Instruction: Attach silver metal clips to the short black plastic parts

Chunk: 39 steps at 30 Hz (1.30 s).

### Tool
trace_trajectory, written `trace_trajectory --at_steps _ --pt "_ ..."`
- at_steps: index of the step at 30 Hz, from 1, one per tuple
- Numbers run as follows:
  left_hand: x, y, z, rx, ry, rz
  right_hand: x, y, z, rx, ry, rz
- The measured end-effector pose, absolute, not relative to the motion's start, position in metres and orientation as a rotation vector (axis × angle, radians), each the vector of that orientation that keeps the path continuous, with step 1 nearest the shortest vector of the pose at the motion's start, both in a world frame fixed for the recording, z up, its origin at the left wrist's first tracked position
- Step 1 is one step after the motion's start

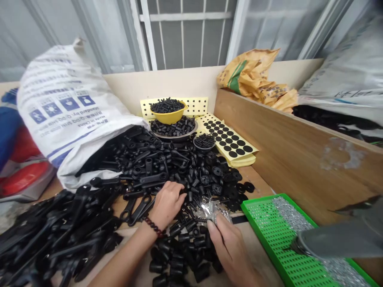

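My left hand (pixel 168 202), with a dark bead bracelet at the wrist, reaches into the black plastic parts. Its fingers are curled, and whatever they hold is hidden. To its right, my right hand (pixel 229 245) has thumb and forefinger pinched on a small metal piece (pixel 212 217), too small to name exactly. Behind those fingertips lies a heap of shiny metal pins (pixel 214 207). Short black cylindrical caps (pixel 176 261) are piled between my forearms. Black crank-like handles (pixel 152 178) and round black discs (pixel 217 188) spread beyond my hands.
A white woven sack (pixel 74 103) spills handles at left. Another handle heap (pixel 60 235) lies in front. A yellow bowl (pixel 169 116) and dot-sticker sheets (pixel 236 147) stand behind. Right are a green tray (pixel 269 231) with small metal parts, a grey tool-like object (pixel 338 241) and a wooden board (pixel 287 147).
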<state>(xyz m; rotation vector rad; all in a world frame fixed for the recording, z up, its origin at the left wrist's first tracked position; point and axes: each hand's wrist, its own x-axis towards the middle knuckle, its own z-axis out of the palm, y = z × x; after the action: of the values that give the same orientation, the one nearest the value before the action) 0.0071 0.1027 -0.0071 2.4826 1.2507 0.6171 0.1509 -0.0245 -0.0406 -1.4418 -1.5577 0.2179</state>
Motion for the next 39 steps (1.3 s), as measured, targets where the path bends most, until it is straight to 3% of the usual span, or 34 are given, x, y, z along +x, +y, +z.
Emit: trace_trajectory --at_steps 6,13,22,28,34,39 --pt "-0.006 0.091 0.002 2.101 1.217 0.761 0.152 -0.026 -0.030 -1.406 -1.502 0.305" --pt "-0.010 0.040 0.009 1.305 0.865 0.727 0.152 -0.032 -0.009 -1.373 -1.579 0.269" --pt "-0.004 0.023 0.011 1.390 0.805 0.711 0.149 -0.039 -0.014 -1.344 -1.832 0.008" --pt "-0.007 0.014 0.015 1.711 0.783 0.841 0.145 -0.047 -0.018 -1.311 -1.813 0.420" --pt "-0.014 0.003 0.011 1.765 0.774 0.884 0.142 -0.055 -0.022 -1.351 -1.829 0.414" --pt "-0.019 -0.008 0.009 1.986 0.663 0.900 0.137 -0.068 -0.024 -1.363 -1.612 0.962"
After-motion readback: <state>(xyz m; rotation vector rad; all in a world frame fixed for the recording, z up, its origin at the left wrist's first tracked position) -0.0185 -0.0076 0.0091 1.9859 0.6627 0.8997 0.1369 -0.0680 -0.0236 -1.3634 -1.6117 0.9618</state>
